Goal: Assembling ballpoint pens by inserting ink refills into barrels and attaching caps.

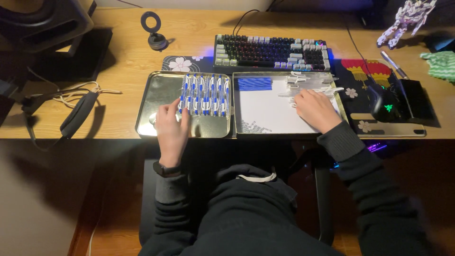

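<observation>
Two trays being worked on the bench, left hand resting released beside blue-and-white pens in the metal tray, right hand being curled over clear pen parts in the white tray, its grip being impossible to tell.

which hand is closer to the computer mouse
Right. The right hand rests in the white-lined tray just left of the mouse; the left hand is far off on the metal tray.
</observation>
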